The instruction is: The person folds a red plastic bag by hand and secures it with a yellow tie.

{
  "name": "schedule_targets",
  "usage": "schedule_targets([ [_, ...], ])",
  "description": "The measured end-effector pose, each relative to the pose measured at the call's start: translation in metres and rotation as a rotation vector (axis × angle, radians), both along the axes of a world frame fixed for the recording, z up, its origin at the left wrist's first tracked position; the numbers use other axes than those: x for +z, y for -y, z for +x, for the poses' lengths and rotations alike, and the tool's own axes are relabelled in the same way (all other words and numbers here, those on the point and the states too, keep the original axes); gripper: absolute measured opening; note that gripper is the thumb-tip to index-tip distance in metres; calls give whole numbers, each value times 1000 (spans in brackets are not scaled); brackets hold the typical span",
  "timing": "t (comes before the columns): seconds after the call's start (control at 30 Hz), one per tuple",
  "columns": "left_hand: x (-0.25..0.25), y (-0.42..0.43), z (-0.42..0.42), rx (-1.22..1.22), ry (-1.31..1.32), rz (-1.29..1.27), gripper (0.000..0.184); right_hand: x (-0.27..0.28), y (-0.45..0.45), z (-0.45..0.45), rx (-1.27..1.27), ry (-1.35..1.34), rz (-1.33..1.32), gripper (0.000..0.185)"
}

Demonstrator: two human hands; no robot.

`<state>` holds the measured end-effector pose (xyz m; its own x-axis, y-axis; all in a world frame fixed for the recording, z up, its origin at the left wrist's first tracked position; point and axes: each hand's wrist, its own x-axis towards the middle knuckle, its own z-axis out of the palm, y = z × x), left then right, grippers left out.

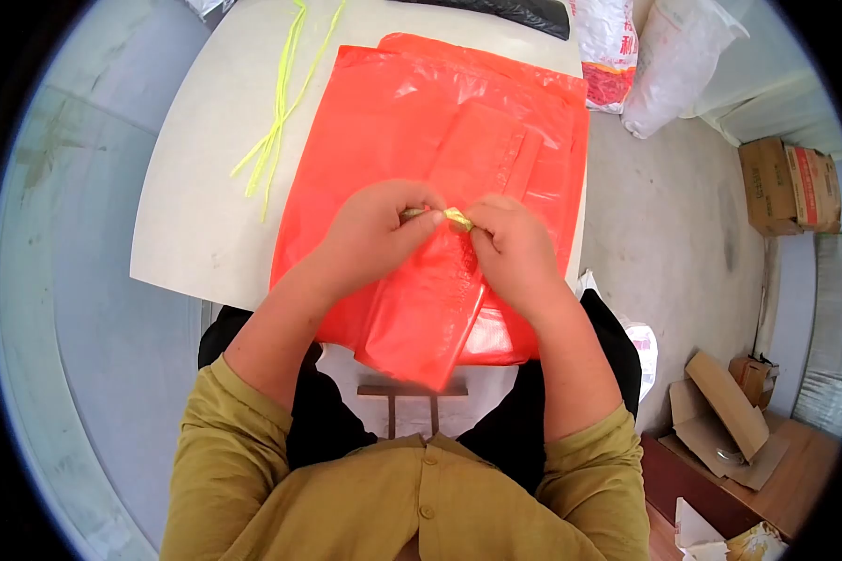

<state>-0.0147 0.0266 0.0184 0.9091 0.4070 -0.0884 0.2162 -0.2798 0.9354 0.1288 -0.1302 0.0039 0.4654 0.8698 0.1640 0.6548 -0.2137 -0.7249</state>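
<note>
Both hands pinch a short piece of yellow plastic tie (457, 219) above a stack of red plastic bags (365, 122). My left hand (384, 224) is closed on the tie's left end, and my right hand (513, 245) is closed on its right end. Between the fingertips the yellow strip looks bunched or knotted. Under the hands lies a narrow folded red bundle (421, 323), slanting over the stack and past the table's near edge. Whether the tie goes around this bundle is hidden by the fingers.
More yellow ties (279, 122) lie on the white table (192, 206) at the left. A black roll (515, 13) rests at the far edge. White sacks (678, 61) stand beyond the table. Cardboard boxes (776, 187) and an opened carton (725, 407) are at the right.
</note>
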Motion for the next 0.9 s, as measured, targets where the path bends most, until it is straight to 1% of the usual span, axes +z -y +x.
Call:
schedule_targets([
  [0.03,-1,0,1,21,-19,-58,8,1,1,0,28,-155,-85,9],
  [0.07,-2,-1,2,41,-38,-115,8,4,1,-1,24,-208,-123,11],
  [0.13,-3,0,3,33,-6,-121,8,19,2,-3,14,-313,-201,16],
  [0.23,-3,0,3,1,-11,-134,8,21,1,-10,-50,-66,-98,16],
  [0.33,-1,0,4,2,-60,-149,9,8,2,-9,-29,149,96,18],
  [0.37,0,1,4,9,-80,-154,9,8,3,-9,-44,151,94,17],
  [0.43,-7,-7,4,72,-116,-86,11,8,8,-7,-75,158,93,14],
  [0.47,-11,-10,4,104,-135,-51,12,9,12,-4,-68,178,50,13],
  [0.53,-14,-11,3,128,-149,122,17,11,21,1,-54,219,-38,12],
  [0.67,-22,-10,5,130,-168,431,29,7,30,1,-63,206,-101,15],
  [0.77,-8,-8,14,123,-390,523,40,3,35,3,-79,209,-125,18],
  [0.83,-12,-12,17,130,-423,535,47,2,35,4,-87,214,-116,23],
  [0.9,-13,-15,18,136,-461,555,52,-1,37,7,-82,195,-107,23],
])
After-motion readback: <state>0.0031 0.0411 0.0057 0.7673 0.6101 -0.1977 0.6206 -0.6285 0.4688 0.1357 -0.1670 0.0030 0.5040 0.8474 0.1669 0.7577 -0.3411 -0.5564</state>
